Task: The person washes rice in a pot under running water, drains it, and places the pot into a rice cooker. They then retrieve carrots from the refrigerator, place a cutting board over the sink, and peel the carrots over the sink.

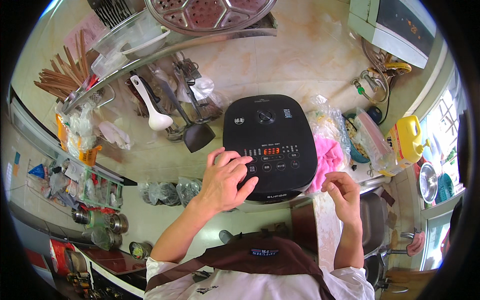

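In front of me sits a black Supor rice cooker (270,127), its lid shut. A round knob (265,116) tops the lid, and the touch panel carries a lit orange display (271,151). My left hand (225,180) reaches over the cooker's left side with fingers spread. One fingertip rests on, or just above, a button left of the display. To the right of the cooker, my right hand (343,193) hovers by a pink cloth (327,161), fingers loosely curled around nothing. Whether it touches the cloth is unclear.
Right of the cooker are a plastic bag (328,114), a teal bowl (358,144) and a yellow jug (407,144). A sink (373,221) lies nearer me. Ladles and a black spatula (198,137) hang at left beneath a metal shelf (210,39) bearing a perforated steamer tray (210,15).
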Motion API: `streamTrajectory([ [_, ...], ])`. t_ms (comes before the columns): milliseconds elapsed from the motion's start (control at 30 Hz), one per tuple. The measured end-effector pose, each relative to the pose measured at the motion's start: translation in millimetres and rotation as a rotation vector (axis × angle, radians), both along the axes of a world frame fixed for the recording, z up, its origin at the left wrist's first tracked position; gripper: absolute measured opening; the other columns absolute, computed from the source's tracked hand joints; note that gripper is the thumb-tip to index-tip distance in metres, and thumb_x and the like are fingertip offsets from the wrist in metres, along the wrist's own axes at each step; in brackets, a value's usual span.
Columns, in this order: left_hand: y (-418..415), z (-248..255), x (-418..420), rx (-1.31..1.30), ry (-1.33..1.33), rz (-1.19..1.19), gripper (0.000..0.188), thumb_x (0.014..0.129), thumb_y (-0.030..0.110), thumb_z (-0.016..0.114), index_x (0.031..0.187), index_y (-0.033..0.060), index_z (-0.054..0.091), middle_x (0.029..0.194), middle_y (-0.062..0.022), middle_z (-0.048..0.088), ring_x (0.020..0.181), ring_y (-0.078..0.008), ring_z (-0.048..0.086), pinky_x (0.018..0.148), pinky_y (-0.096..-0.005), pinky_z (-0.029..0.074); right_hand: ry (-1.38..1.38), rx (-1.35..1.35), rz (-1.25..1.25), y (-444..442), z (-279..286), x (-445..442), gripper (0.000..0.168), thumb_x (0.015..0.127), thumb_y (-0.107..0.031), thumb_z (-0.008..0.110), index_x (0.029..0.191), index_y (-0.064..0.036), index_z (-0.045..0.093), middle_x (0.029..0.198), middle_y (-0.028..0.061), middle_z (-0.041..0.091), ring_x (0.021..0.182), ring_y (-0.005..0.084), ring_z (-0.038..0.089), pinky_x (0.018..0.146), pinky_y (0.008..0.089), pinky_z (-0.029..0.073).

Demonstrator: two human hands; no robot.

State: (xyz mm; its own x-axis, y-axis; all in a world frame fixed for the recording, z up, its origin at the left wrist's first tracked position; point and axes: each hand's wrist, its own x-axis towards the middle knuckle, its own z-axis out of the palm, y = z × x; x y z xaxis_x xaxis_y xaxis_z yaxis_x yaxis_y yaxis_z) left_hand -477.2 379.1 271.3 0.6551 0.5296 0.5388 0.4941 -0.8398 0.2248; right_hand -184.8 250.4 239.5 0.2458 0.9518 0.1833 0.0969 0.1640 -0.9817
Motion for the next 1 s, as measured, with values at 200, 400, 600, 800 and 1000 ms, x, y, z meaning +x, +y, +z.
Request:
streamTrajectory([
  [200,-2.2,3.2,-5.3,0.002,-0.05,0.028,0.023,0.073,0.024,0.072,0.076,0.007,0.057,0.111,-0.0087,0.067,0.105,-0.0284,0.055,0.106,-0.052,0.029,-0.001,0.035,-0.022,0.1,3.1,-3.5,0.018,0.092,-0.007,0.059,0.107,0.003,0.059,0.092,0.0066,0.062,0.085,0.0141,0.059,0.078,0.0291,0.048],
  [400,-5.6,-48.2,-46.4,-0.151,-0.569,0.284,0.014,0.087,0.014,0.061,0.084,0.0014,0.057,0.124,-0.0167,0.062,0.111,-0.0314,0.055,0.098,-0.0427,0.04,-0.903,0.318,-0.11,25.0,29.0,-18.0,0.034,0.079,-0.014,0.066,0.111,-0.003,0.065,0.125,0.0196,0.05,0.115,0.0365,0.046,0.098,0.0465,0.036],
  [600,-19.5,-155.4,-111.9,-0.202,-0.501,0.631,0.012,0.087,0.011,0.06,0.094,0.0012,0.059,0.121,-0.0185,0.063,0.102,-0.0327,0.058,0.092,-0.0408,0.044,-1.102,0.302,-0.009,46.4,28.6,-30.3,0.032,0.08,-0.024,0.061,0.106,-0.007,0.07,0.133,0.0173,0.047,0.123,0.0369,0.04,0.101,0.0505,0.031],
  [800,-103.6,-309.0,-227.2,-0.698,-0.222,0.996,0.026,0.082,0.014,0.064,0.104,-0.0003,0.062,0.11,-0.02,0.065,0.09,-0.0335,0.063,0.08,-0.0418,0.049,-1.045,0.357,-0.066,49.9,37.3,-23.1,0.032,0.08,-0.022,0.06,0.106,-0.007,0.071,0.128,0.0187,0.05,0.122,0.0372,0.042,0.101,0.0508,0.031],
  [1000,-165.4,-326.1,-254.1,-0.98,-0.043,1.133,0.033,0.08,0.018,0.064,0.106,-0.0022,0.065,0.1,-0.025,0.067,0.097,-0.0368,0.065,0.085,-0.0417,0.051,-0.988,0.39,-0.145,50.7,37.6,-4.2,0.036,0.078,-0.015,0.063,0.112,-0.003,0.066,0.123,0.021,0.052,0.11,0.0384,0.049,0.096,0.048,0.037],
])
